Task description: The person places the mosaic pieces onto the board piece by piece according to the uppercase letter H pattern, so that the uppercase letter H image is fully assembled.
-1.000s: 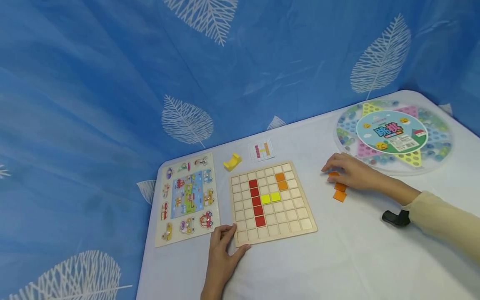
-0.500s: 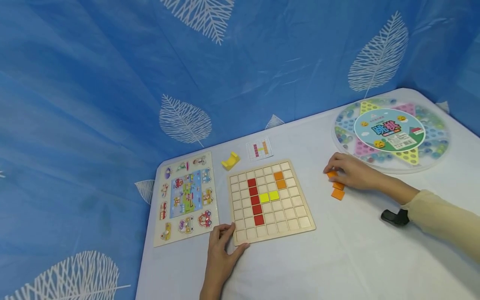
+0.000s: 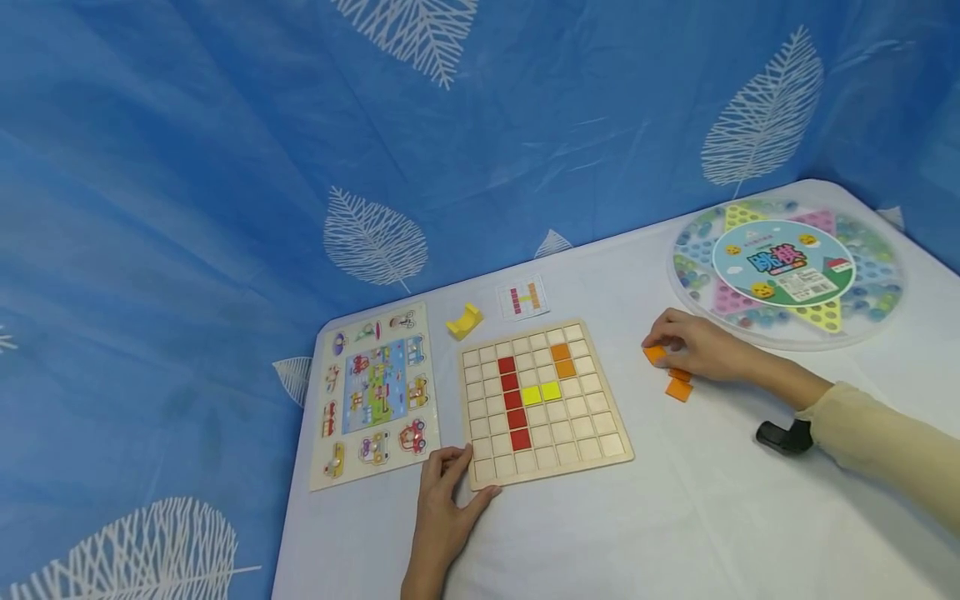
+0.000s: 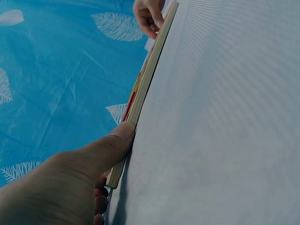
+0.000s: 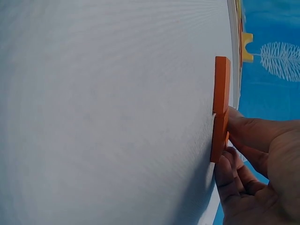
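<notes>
The wooden grid board (image 3: 555, 433) carries a column of red tiles (image 3: 512, 400), two yellow tiles (image 3: 541, 392) and two orange tiles (image 3: 562, 360). My left hand (image 3: 442, 517) grips its near left corner, thumb on the front edge and fingers along the left side. In the left wrist view the thumb (image 4: 124, 131) lies against the board's edge. Right of the board, my right hand (image 3: 693, 343) pinches an orange tile (image 3: 654, 355) between thumb and fingertips. Beneath and beside that hand lie more orange tiles (image 3: 678, 389), partly hidden by it in the head view.
A small pattern card (image 3: 522, 298) and a yellow curved block (image 3: 464, 322) lie behind the board. To the left is a vehicle knob puzzle (image 3: 375, 396). A round Chinese checkers set (image 3: 786, 265) sits at the back right. The right wrist bears a black device (image 3: 784, 437).
The right hand's fingers have drawn an orange tile away from the row, lifting and tilting it slightly to the left. The left hand and the board stay in place.
</notes>
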The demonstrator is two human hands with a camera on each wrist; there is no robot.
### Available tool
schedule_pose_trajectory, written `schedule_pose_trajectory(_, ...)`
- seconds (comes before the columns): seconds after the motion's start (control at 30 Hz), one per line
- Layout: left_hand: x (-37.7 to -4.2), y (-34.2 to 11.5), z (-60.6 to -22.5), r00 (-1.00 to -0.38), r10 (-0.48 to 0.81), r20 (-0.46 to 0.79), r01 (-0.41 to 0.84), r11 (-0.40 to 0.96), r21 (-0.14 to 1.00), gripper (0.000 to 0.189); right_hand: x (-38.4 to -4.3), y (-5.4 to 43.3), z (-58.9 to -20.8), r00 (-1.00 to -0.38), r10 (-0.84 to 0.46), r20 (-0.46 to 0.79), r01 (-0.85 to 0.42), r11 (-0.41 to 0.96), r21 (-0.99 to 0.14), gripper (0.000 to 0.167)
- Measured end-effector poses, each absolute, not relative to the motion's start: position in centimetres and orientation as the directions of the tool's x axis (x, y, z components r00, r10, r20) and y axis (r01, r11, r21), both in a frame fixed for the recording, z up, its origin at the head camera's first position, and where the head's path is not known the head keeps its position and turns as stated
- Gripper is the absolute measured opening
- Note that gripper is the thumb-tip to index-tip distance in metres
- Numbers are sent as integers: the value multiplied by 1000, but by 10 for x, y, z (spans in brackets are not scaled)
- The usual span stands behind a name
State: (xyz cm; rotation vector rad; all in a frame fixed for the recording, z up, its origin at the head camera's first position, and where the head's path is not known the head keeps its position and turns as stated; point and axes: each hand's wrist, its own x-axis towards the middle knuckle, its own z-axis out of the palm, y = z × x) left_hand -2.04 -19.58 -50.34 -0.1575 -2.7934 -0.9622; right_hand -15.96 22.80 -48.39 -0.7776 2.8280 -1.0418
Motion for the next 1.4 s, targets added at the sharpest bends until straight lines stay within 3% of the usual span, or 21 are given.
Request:
schedule_pose_trajectory(0.6, -20, -195, -504, -982, 22, 186, 131, 789, 600, 68, -159, 227, -483, -883, -450, 136, -430, 656, -621, 17)
schedule_pose_trajectory(0.8, -20, -196, -504, -980, 34, 198, 149, 786, 600, 68, -159, 219, -481, -865, -459, 203, -481, 642, -597, 16)
schedule_pose_trajectory(1.07, -20, -197, -504, -982, 28, 186, 137, 785, 605, 68, -158, 177, -474, -863, -480, 155, -466, 643, -607, 17)
schedule_pose_trajectory(1.4, -20, -196, -500, -983, 29, 183, 137, 781, 610, 68, -155, 121, -470, -828, -527, 190, -521, 599, -608, 21)
